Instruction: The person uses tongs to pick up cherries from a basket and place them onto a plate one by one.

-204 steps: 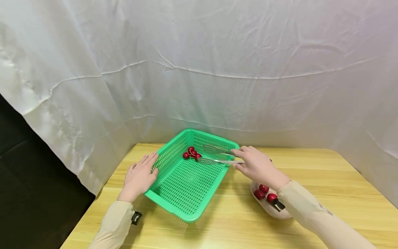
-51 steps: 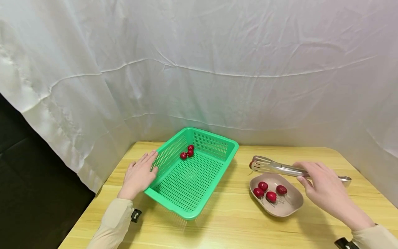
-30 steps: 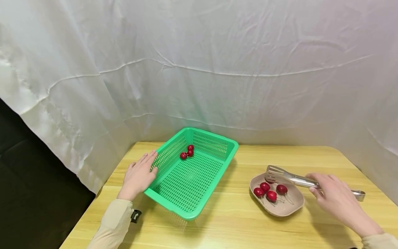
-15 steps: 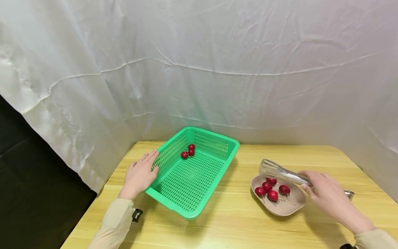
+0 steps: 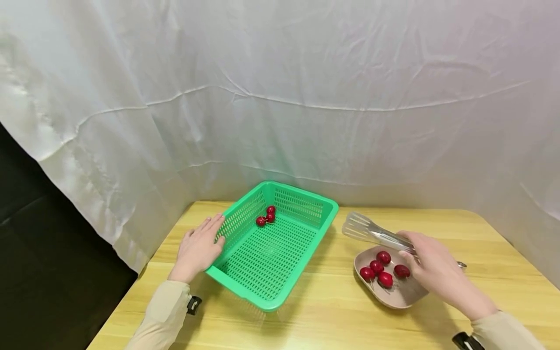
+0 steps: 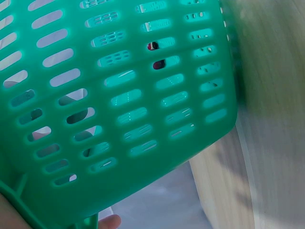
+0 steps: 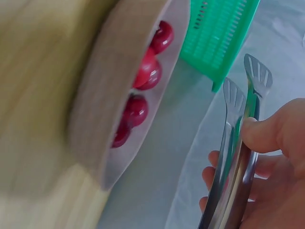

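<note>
My left hand [image 5: 199, 248] rests on the left rim of a green perforated plastic basket [image 5: 302, 262], fingers straight across the edge. Three red cherries [image 5: 261, 221] with stems lie in its far left corner. In the left wrist view, the basket's slotted wall [image 6: 128, 95] fills most of the picture. My right hand [image 5: 430, 260] holds metal tongs [image 5: 380, 236] between thumb and fingers. Their slotted ends stand slightly apart with nothing between them, above the far rim of a pinkish shallow bowl [image 5: 407, 294]. Several cherries [image 7: 137, 109] lie in that bowl.
Basket and bowl stand on a light wooden table [image 5: 323, 316], the bowl to the basket's right. A pale cloth curtain [image 5: 306, 136] hangs behind the table and along its left. Dark material [image 5: 52, 272] shows at the far left.
Earlier the tongs were in the basket; then they carried a cherry to the bowl and released it. Now, empty, they have moved back left toward the basket. My left hand has stayed on the rim.
</note>
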The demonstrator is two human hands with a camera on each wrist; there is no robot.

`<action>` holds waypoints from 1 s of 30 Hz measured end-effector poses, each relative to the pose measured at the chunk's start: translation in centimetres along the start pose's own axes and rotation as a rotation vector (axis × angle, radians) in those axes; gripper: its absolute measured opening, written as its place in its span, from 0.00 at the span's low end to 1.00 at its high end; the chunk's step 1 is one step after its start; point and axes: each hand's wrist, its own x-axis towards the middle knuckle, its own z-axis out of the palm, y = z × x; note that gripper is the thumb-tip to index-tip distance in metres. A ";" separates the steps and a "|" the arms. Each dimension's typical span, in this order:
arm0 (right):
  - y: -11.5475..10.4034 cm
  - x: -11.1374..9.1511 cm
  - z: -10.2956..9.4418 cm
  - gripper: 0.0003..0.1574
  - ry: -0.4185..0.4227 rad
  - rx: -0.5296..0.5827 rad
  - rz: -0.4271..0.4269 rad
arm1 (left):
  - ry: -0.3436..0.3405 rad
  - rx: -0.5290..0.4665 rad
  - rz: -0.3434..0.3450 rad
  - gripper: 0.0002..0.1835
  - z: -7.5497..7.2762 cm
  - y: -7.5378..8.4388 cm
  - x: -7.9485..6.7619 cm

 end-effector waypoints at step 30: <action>-5.9 9.2 4.4 0.29 -0.074 -0.004 -0.115 | -0.006 0.018 -0.009 0.32 0.0 0.1 0.0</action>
